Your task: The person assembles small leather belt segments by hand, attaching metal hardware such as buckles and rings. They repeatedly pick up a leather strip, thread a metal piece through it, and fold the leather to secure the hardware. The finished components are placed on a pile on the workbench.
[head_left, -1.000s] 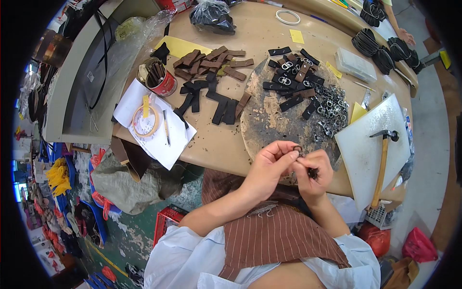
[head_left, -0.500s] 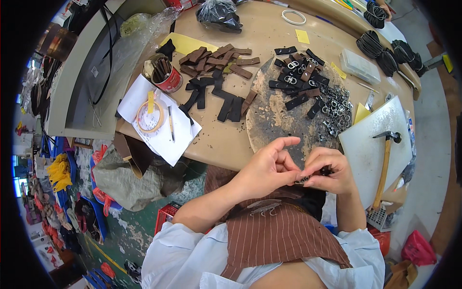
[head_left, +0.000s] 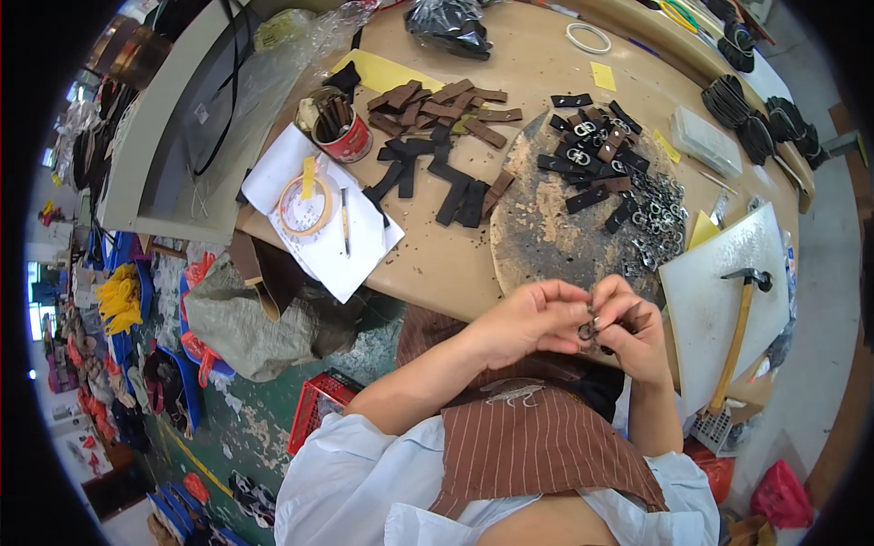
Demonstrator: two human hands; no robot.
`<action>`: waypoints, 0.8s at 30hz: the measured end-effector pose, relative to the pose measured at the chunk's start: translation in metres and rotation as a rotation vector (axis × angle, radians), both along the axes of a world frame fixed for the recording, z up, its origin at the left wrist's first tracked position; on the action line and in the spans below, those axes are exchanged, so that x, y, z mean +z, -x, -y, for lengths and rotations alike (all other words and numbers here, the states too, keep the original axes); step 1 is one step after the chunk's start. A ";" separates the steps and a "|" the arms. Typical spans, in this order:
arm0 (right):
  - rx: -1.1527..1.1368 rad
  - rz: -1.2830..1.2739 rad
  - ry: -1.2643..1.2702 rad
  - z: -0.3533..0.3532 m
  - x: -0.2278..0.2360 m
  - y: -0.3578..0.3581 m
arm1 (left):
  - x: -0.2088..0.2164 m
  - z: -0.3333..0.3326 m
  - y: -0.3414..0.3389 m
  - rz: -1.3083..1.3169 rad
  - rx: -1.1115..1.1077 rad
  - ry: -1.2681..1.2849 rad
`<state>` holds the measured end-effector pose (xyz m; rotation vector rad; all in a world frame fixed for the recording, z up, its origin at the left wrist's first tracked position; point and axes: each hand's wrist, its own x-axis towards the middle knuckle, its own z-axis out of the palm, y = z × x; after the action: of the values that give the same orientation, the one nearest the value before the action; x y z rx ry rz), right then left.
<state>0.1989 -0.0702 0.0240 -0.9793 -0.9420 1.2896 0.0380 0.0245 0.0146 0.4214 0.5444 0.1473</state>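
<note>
Both hands meet just below the round, scuffed grey work board [head_left: 546, 227] at the tabletop [head_left: 437, 264] edge. The left hand [head_left: 528, 323] and right hand [head_left: 633, 341] pinch a small metal ring buckle with a dark leather strip [head_left: 592, 329] between their fingers [head_left: 569, 296], above the striped brown apron [head_left: 537, 446].

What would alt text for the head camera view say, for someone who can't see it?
Both hands, left hand and right hand, pinch a small metal buckle with a dark leather strap above a striped brown apron. Beyond them a round scarred wooden work block holds more straps and buckles, with a wooden-handled hammer on a white board to the right.
</note>
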 end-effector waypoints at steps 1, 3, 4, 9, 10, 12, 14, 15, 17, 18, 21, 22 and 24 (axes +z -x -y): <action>-0.041 0.051 -0.003 -0.002 -0.001 -0.003 | -0.007 -0.009 0.003 -0.019 0.086 -0.290; -0.131 0.154 0.001 -0.003 -0.001 -0.002 | -0.027 -0.036 0.014 -0.267 0.306 -0.899; -0.202 0.223 0.039 -0.003 -0.001 -0.001 | -0.032 -0.053 0.018 -0.492 0.445 -1.221; -0.260 0.850 0.065 -0.009 -0.009 -0.002 | -0.019 -0.092 0.034 -0.971 0.307 -1.624; -0.267 0.984 0.025 -0.011 -0.010 0.001 | -0.023 -0.096 0.032 -0.990 0.273 -1.639; -0.283 1.001 0.057 -0.011 -0.013 0.005 | -0.022 -0.107 0.032 -0.919 0.192 -1.593; -0.287 0.985 0.111 -0.011 -0.010 0.007 | -0.019 -0.110 0.035 -0.858 0.147 -1.516; -0.283 0.961 0.148 -0.011 -0.003 0.007 | -0.014 -0.111 0.039 -0.835 0.142 -1.463; -0.277 0.897 0.186 -0.009 0.000 0.003 | -0.010 -0.113 0.044 -0.779 0.184 -1.317; -0.269 0.855 0.185 -0.006 -0.003 -0.003 | -0.009 -0.112 0.049 -0.751 0.231 -1.221; -0.273 0.429 0.183 -0.003 0.009 0.000 | -0.012 -0.095 0.043 -0.529 0.465 -0.979; -0.269 0.237 0.180 -0.002 0.017 0.004 | -0.011 -0.083 0.039 -0.437 0.561 -0.898; -0.169 0.221 0.048 -0.002 0.021 0.005 | -0.008 -0.060 0.027 -0.338 0.615 -0.839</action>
<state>0.1938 -0.0682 0.0447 -1.2310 -0.9763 1.0815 0.0113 0.0848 0.0061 1.0978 0.9294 0.9279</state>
